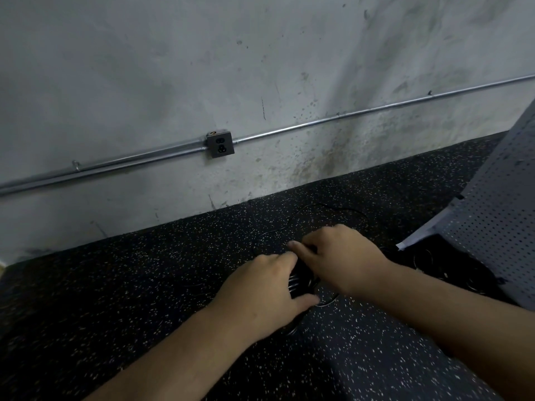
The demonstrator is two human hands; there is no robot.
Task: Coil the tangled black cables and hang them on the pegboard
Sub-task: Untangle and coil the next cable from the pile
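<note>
Black and glossy, the cable coil [301, 280] sits low in the middle of the view, just above the floor [144, 285], bunched into several tight loops between the two hands. The left hand [260, 287] grips it from the left side, its fingers [279, 260] curled over the loops and the thumb stretched out underneath along the lower edge. The right hand [338, 256] comes in from the other side and closes on the top of the same bundle, knuckles up, fingers bent, with the index finger reaching towards the left hand's fingertips; the two hands almost touch. From the bundle a loose strand [318, 208] of thin black cable runs away across the floor in a wide curve towards the wall [260, 68]. The floor is dark rubber flecked with pale specks. At the right, a grey perforated pegboard [498, 212] leans at a slant, and more black cables [428, 264] lie in a heap in the shadow at its foot. Along the stained concrete wall runs a metal conduit [347, 114], joined to a square outlet box [220, 144].
</note>
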